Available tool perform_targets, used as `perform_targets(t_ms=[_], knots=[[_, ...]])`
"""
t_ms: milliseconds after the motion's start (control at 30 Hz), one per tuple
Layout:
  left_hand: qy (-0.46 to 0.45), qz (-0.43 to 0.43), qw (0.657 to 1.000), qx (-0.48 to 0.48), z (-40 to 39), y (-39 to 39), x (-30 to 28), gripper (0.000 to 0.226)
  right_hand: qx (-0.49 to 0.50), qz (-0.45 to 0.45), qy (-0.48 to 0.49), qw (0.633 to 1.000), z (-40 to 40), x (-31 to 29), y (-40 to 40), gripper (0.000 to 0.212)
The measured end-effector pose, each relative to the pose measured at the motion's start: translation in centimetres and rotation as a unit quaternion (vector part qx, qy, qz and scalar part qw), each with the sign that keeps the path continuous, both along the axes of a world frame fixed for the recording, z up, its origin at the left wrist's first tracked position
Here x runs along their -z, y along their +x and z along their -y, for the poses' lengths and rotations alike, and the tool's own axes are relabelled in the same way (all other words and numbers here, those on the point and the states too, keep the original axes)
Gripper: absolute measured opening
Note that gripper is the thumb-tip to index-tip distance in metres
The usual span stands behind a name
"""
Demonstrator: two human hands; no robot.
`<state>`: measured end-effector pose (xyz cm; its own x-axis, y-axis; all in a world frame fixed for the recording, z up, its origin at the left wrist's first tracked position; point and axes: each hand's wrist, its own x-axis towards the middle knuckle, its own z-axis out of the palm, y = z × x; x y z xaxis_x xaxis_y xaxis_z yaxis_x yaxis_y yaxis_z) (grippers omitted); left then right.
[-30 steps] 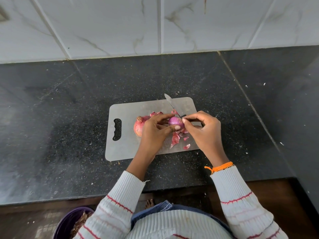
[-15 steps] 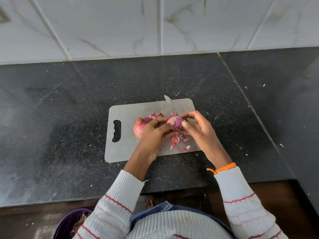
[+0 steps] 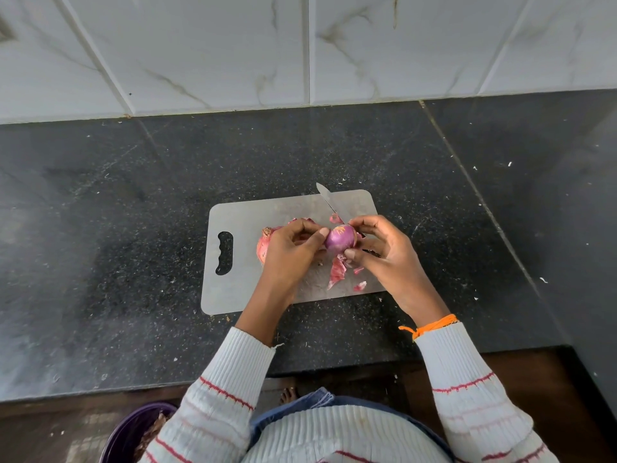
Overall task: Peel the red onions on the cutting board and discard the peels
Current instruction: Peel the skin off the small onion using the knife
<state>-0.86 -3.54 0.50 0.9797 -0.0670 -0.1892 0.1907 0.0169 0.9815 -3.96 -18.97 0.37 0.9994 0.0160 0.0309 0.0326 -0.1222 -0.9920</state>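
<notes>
- Two red onions are in play, both over the grey cutting board [image 3: 253, 212], which serves as the landmark here: the one being worked, a glossy purple onion [image 3: 340, 238], is held over the board's middle, and a second onion [image 3: 263, 245], with its dry skin on, lies on the board between the first and the handle slot at the board's left end.
- The left hand [image 3: 290, 252] cups the purple onion from the slot side, thumb pressed against its surface, fingers curled round the bulb.
- The right hand [image 3: 384, 252] closes on the same onion from the board's right end, thumb and fingertips pinching at its top and underside; a knife [image 3: 329, 200] shows its blade pointing toward the board's far edge, and its handle appears tucked in this hand, though the grip on it is mostly hidden.
- Loose peels [image 3: 337, 274] lie on the board's near half, just under the held onion, with a small scrap [image 3: 335, 218] by the blade.
- Judging by the shine, this onion is nearly stripped; the step in hand looks like picking off the last bits of skin near the top.
- The next move likely calls for setting this onion down on the board, taking up the unpeeled one, and later gathering the peels.
- A purple bin [image 3: 133, 432] sits on the floor, well below the board's near left corner, a probable place for the discards.
</notes>
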Motion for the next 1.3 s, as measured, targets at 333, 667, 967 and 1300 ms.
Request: perform_targets(t_ms=[333,667,967,1300], knots=[[-0.036,0.001,0.999,0.009,0.0,-0.3,-0.1,0.012,0.019,-0.018,0.0,1.0,-0.1,-0.1,-0.1,0.041],[-0.046,-0.02,0.999,-0.014,0.5,-0.4,0.3,0.016,0.023,-0.015,-0.014,1.0,-0.1,-0.3,-0.4,0.051],[0.017,-0.003,0.999,-0.03,0.3,-0.3,0.7,0.025,0.043,-0.014,-0.053,0.998,-0.1,-0.2,-0.2,0.045],[-0.112,-0.045,0.992,0.022,0.3,-0.7,-0.3,0.016,0.049,0.02,-0.088,0.995,-0.4,-0.4,-0.2,0.045]])
